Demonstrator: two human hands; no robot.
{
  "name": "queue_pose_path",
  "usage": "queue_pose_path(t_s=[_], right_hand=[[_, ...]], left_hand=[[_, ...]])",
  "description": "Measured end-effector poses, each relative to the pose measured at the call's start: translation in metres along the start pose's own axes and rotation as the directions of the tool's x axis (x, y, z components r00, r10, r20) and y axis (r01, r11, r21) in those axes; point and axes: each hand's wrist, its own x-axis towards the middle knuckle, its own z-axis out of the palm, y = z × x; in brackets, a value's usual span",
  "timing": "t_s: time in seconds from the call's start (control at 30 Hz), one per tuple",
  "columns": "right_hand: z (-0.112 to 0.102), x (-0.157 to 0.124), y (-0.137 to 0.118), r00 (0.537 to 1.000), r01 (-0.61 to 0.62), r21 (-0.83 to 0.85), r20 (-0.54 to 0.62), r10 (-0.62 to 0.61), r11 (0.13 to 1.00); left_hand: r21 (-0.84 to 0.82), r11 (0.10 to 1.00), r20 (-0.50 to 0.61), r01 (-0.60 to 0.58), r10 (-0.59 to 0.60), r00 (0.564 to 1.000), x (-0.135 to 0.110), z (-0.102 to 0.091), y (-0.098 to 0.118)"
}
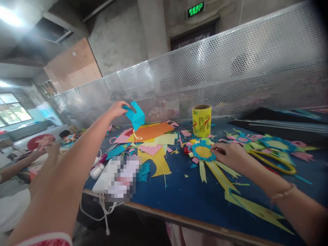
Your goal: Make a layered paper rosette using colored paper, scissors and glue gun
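My left hand [119,108] is stretched out over the paper pile, its fingers closed on a cut piece of blue paper [137,117] that hangs in the air. Near the middle of the table lies a paper flower [203,151] with a yellow centre, a ruffled blue rim and pale ribbon tails. At its right edge, my right hand [229,155] has thumb and fingers pinched together on the rim. Beneath the blue piece are sheets of coloured paper, among them an orange sheet [153,131] and a yellow sheet with a curved cutout [159,164].
A yellow tape roll [202,121] stands behind the flower. Yellow-handled scissors [276,163] and more paper flowers [278,143] lie at right. A white power strip [101,182] with cables sits at the front edge. A perforated metal screen [217,75] borders the back. A co-worker's hand [47,143] shows at far left.
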Motion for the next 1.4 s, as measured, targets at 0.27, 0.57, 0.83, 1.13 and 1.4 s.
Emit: queue_pose_path(t_s=[0.27, 0.57, 0.83, 1.13, 1.4], right_hand=[[0.001, 0.0, 0.0, 0.999, 0.029, 0.033, -0.047, -0.027, 0.999], [-0.005, -0.001, -0.013, 0.995, 0.053, 0.637, -0.101, 0.015, 0.769], [-0.008, -0.004, -0.018, 0.993, 0.068, 0.943, -0.032, -0.117, 0.325], [-0.001, 0.006, -0.011, 0.983, -0.003, 0.911, -0.073, 0.17, 0.412], [0.002, 0.008, -0.007, 0.978, 0.002, 0.889, -0.096, 0.184, 0.457]], left_hand=[[-0.121, 0.976, 0.117, -0.183, 0.197, 0.973, -0.013, -0.001, 0.044], [-0.485, 0.812, 0.132, -0.324, 0.434, 0.891, -0.055, 0.027, 0.128], [-0.68, 0.696, 0.242, -0.228, 0.508, 0.827, -0.091, 0.074, 0.205], [-0.805, 0.536, 0.403, 0.256, 0.175, 0.898, -0.146, 0.141, 0.184], [-0.568, 0.805, 0.482, 0.17, 0.158, 0.862, -0.172, 0.165, 0.147]])
